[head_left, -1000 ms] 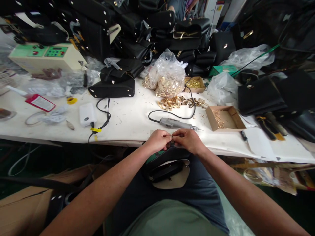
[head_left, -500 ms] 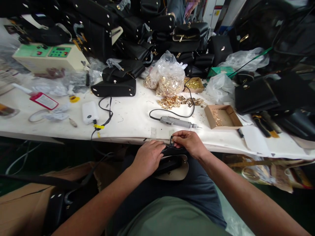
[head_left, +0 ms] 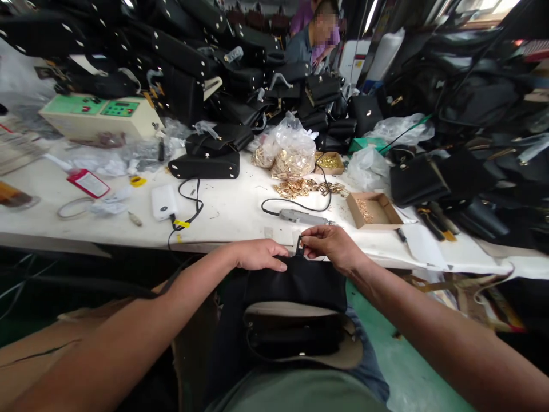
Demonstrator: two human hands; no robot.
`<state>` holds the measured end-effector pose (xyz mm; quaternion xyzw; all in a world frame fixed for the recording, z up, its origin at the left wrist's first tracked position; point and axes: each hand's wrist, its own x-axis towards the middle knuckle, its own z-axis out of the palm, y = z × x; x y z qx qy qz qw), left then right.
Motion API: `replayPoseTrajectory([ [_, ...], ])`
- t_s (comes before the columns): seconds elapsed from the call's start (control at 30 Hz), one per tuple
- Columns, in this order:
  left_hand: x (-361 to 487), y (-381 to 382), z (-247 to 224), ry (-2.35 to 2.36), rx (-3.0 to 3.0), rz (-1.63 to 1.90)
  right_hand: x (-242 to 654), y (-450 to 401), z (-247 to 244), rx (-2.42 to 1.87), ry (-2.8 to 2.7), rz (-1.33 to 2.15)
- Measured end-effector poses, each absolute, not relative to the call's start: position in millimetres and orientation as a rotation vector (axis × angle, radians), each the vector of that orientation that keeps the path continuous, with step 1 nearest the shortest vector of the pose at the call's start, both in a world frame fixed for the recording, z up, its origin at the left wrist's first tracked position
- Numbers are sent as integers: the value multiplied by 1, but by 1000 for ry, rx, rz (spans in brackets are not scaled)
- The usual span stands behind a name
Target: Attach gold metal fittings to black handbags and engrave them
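A black bag [head_left: 295, 283] lies across my lap with its light-lined opening facing me. At its far edge a small dark tab [head_left: 299, 246] stands up, pinched between the thumb and fingers of my right hand [head_left: 323, 243]. My left hand [head_left: 262, 254] rests on the bag's upper left edge, thumb on the black surface and fingers reaching toward the tab. Just beyond my hands, a grey electric screwdriver [head_left: 303, 217] lies on the white table [head_left: 231, 220], its cord looping behind it.
Gold metal pieces [head_left: 294, 187] lie behind the screwdriver, near a cardboard box [head_left: 355, 220] and plastic bags of hardware [head_left: 294, 151]. A white power bank [head_left: 163, 202] sits at the left. Black bags [head_left: 206, 163] are piled behind; a person [head_left: 300, 46] is beyond them.
The bag has come further into view over my lap, its front panel now showing. My left hand has turned flatter, with its thumb on the bag. My right hand still pinches the tab.
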<state>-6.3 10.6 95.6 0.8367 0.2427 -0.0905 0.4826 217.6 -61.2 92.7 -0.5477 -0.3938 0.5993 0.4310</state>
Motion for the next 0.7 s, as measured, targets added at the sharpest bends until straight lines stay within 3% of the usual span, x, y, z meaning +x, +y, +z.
replayPoseTrajectory([
  [0.17,17,4,58,869,2226,-124,227,-37,43,-1449,-907,1442],
  [0.4,25,-34,53,1337,2582,206,232,-8,32,-1438,-955,1466],
  [0.53,28,-29,32,1286,2676,631,233,-4,29,-1497,-1022,1432],
  [0.7,36,-22,9,1212,2611,842,232,-1,29,-1586,-1090,1385],
])
